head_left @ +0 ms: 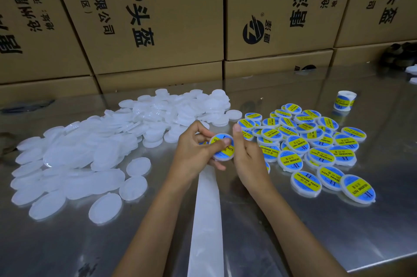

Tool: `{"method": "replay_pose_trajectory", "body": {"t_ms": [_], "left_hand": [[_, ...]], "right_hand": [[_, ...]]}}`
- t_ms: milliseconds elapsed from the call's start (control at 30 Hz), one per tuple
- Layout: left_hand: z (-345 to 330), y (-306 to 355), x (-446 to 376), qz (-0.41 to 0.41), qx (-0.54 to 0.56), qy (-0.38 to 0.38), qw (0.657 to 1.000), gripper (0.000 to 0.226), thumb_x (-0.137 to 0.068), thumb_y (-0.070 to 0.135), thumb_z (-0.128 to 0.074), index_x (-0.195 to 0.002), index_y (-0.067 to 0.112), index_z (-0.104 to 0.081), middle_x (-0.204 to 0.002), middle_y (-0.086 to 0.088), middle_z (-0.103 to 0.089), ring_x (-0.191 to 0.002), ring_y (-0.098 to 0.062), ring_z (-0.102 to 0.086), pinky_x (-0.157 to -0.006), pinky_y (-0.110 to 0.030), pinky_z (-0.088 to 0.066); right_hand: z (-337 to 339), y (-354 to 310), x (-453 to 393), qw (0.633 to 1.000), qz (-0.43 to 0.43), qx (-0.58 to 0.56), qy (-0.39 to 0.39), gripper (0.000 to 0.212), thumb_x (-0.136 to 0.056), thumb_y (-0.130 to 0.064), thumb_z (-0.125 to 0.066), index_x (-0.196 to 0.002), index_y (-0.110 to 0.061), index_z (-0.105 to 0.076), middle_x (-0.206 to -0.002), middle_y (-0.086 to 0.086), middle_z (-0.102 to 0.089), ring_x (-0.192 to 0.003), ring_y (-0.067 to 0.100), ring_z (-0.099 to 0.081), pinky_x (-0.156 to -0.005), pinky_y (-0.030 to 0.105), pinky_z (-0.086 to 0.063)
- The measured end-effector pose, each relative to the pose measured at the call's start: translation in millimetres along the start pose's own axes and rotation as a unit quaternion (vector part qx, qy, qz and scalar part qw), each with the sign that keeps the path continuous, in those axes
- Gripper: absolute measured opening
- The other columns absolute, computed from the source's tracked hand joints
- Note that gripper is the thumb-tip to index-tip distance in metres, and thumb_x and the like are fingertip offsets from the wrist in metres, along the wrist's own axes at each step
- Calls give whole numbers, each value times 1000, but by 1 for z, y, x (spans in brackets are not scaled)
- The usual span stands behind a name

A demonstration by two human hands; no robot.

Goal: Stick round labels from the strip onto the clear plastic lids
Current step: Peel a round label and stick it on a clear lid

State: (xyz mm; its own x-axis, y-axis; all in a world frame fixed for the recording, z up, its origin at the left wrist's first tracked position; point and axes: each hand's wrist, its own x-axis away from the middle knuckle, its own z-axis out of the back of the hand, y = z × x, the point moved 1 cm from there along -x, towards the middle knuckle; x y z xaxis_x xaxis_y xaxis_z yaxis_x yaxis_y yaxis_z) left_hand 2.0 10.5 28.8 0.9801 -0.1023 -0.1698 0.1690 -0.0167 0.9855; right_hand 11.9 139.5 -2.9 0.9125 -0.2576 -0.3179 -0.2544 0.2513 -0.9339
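- While the left hand [196, 150] grips a labelled lid [222, 147] above the table [316, 231], its thumb presses the round label flat.
- Right hand [244, 155] sits just right of that lid, fingers loosely curled; whether it touches the rim is hard to tell.
- Backing strip [206, 220] runs lengthwise from under the hands toward the person.
- Bare lids [101, 152] lie left, nearer the left hand; finished lids [316, 146] right.

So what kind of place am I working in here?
Likely a small factory or warehouse packing bench: stacked printed cardboard cartons behind a steel table, with heaps of blank lids and labelled lids.
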Motion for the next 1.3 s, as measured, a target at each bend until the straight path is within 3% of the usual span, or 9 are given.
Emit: {"method": "replay_pose_trajectory", "body": {"t_ms": [100,167,333,500,633,767,967,1133,1300], "left_hand": [[3,-3,-2,-16,10,63,998,34,-88,8,-76,-75,5,-45,-64,-14,-69,-45,-25,-63,-40,-26,-50],[4,-4,-3,-28,9,97,995,37,-89,12,-76,-73,5,-43,-60,-12,-69,-39,-25,-59,-38,-25,-46],[1,-4,-3,-44,10,131,990,37,-88,19,-78,-75,3,-47,-63,-15,-71,-40,-31,-61,-39,-30,-50],[0,-7,-4,-34,-6,79,996,29,-94,16,-71,-86,-1,-48,-72,-12,-72,-46,-32,-63,-49,-38,-54],[-3,-5,-3,-25,-1,-2,1000,18,-93,1,-67,-96,4,-49,-85,-9,-70,-51,-24,-67,-55,-29,-56],[-8,-6,-3,-14,2,-64,998,41,-85,-15,-68,-111,12,-50,-99,-7,-68,-73,-14,-70,-63,-25,-57],[-1,-5,-3,-25,38,-9,999,38,-82,-9,-75,-104,8,-49,-87,-10,-76,-65,-22,-72,-54,-28,-55],[3,-5,-3,-72,47,72,994,23,-93,6,-70,-88,6,-48,-75,-15,-75,-60,-28,-72,-53,-34,-59],[-1,-6,-3,-57,37,96,993,22,-97,16,-67,-89,5,-49,-77,-10,-76,-66,-32,-75,-53,-32,-59]], "right_hand": [[-4,0,4,998,23,22,-60,66,-90,-70,-42,-61,-13,-54,-52,-11,-37,-54,3,-36,-54,22,-30],[-5,0,3,996,29,57,-67,69,-81,-76,-47,-63,-9,-45,-52,-10,-32,-53,5,-32,-54,28,-27],[-2,0,2,996,27,82,-30,60,-83,-63,-61,-55,-20,-30,-45,-10,-29,-47,9,-30,-48,22,-24],[-3,3,1,991,44,128,-2,55,-102,-44,-44,-53,-25,-28,-42,-9,-39,-46,11,-32,-52,32,-24],[0,5,-3,993,20,108,44,55,-105,-39,-40,-52,-24,-31,-40,-5,-36,-47,10,-35,-51,30,-25],[2,5,-5,997,-16,57,41,57,-106,-37,-36,-53,-20,-50,-49,-7,-54,-55,9,-52,-61,32,-39],[-1,3,-1,1000,-15,9,-11,51,-106,-37,-35,-86,-2,-66,-79,10,-70,-83,24,-65,-81,40,-49],[-5,-4,5,998,2,-2,-69,38,-98,-44,-54,-71,-18,-60,-51,-14,-50,-52,4,-45,-53,18,-34],[-3,-2,0,997,-13,-43,-67,43,-97,-36,-60,-70,-3,-58,-48,-9,-46,-46,3,-34,-47,17,-26]]}}
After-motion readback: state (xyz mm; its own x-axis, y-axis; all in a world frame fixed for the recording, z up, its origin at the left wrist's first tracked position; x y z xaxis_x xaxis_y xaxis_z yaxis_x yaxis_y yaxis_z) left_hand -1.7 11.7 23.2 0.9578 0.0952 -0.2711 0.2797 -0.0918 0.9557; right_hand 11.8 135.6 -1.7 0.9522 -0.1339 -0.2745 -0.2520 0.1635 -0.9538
